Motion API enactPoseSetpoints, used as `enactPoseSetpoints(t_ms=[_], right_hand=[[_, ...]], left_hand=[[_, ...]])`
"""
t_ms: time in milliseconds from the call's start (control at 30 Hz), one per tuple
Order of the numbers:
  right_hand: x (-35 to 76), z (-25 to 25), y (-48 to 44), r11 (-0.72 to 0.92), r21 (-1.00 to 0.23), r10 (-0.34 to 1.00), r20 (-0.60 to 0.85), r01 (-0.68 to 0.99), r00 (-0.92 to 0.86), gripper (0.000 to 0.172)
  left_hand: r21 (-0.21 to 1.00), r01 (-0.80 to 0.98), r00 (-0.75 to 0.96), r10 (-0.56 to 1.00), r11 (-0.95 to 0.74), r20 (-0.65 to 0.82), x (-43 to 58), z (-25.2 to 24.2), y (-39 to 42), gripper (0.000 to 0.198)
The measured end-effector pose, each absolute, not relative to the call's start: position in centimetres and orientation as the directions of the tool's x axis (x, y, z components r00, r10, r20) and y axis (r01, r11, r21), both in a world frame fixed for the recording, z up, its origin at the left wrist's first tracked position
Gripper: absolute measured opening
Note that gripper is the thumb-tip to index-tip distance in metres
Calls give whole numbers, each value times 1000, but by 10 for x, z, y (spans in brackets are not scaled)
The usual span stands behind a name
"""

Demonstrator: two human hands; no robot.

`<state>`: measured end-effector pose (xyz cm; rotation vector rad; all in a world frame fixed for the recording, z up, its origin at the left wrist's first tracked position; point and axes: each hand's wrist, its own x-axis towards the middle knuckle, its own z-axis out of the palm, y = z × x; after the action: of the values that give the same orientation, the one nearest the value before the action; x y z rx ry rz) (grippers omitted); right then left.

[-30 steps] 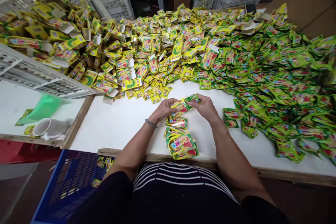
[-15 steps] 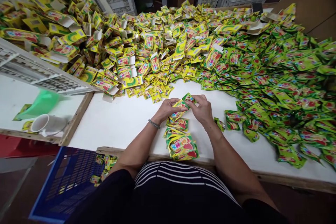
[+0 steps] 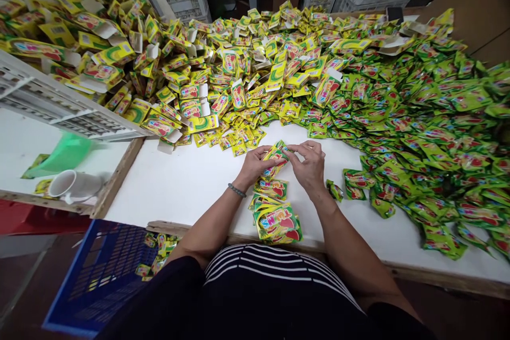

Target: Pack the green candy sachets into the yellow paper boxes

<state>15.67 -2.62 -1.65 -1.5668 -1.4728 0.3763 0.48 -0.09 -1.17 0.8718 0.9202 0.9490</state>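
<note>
My left hand (image 3: 255,163) and my right hand (image 3: 307,163) meet over the white table (image 3: 187,180), both pinched on a small yellow-green packet box (image 3: 277,155) held between them. The left fingers wrap its left end; the right fingertips press at its upper right end. Just below my hands lies a short row of filled packets (image 3: 274,212) leading to the table's front edge. A green sachet (image 3: 333,189) lies loose beside my right wrist.
A big heap of yellow boxes (image 3: 191,79) fills the back left; green sachets (image 3: 422,117) cover the right. A white crate (image 3: 59,106) leans at left above a white cup (image 3: 71,185) and a green scoop (image 3: 64,155). A blue crate (image 3: 99,271) sits below.
The right hand slid left along the box, closing the gap between my hands; the box now stands steeper. The view shifted slightly downward.
</note>
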Motion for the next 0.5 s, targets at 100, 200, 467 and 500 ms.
enactPoseSetpoints(t_ms=[100,200,467,500], right_hand=[[155,-18,-26,158,-781,953,280,604,113,23],[154,-18,-27,165,-804,973,226,571,36,28],[148,-14,-29,193,-918,930,284,346,234,37],[147,-16,-29,161,-949,958,217,271,188,35]], left_hand=[[898,-273,299,918,345,-261,4,-13,-1,51],[906,-231,316,908,353,-273,4,-12,-1,57],[945,-283,172,978,166,-120,6,-7,-1,67],[951,-268,184,977,154,-107,5,-7,-1,63]])
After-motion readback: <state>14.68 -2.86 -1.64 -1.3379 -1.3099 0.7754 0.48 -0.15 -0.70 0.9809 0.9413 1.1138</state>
